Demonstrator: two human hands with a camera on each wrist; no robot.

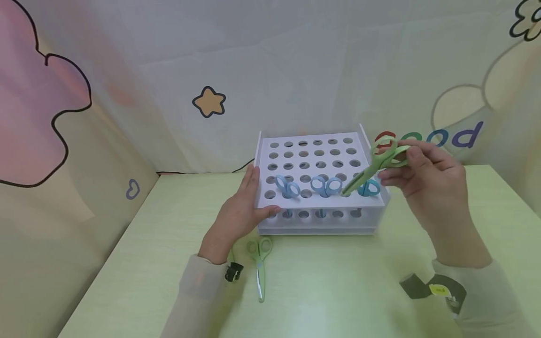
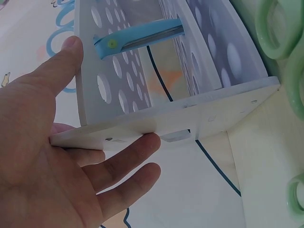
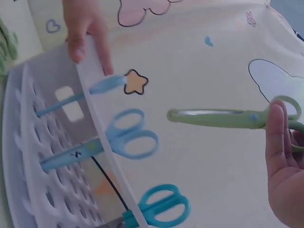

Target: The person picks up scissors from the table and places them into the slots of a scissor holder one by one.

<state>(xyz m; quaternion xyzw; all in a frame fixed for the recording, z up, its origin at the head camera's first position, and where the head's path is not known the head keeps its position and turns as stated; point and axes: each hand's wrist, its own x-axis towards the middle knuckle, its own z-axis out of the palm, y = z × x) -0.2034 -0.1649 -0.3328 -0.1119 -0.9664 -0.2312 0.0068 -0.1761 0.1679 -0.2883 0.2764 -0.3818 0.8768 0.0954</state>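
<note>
My right hand (image 1: 439,183) pinches green scissors (image 1: 382,159) by the finger loops, thumb on one side, blades aimed down toward the rack. In the right wrist view their tip stands apart from the rack's top plate. My left hand (image 1: 236,211) holds the near left corner of the white rack (image 1: 310,203), thumb over the top plate, fingers along the side panel. Two light-blue scissors (image 1: 287,188) (image 3: 114,137) and one teal pair (image 3: 152,210) stand handles-up in the front row of holes. In the left wrist view, one blue blade passes down to the lower plate.
Green scissors (image 1: 260,270) lie on the pale table (image 1: 329,281) in front of the rack. Another green handle (image 2: 295,194) shows nearby, mostly hidden by my left wrist in the head view. A printed cloth (image 1: 296,70) hangs behind the rack.
</note>
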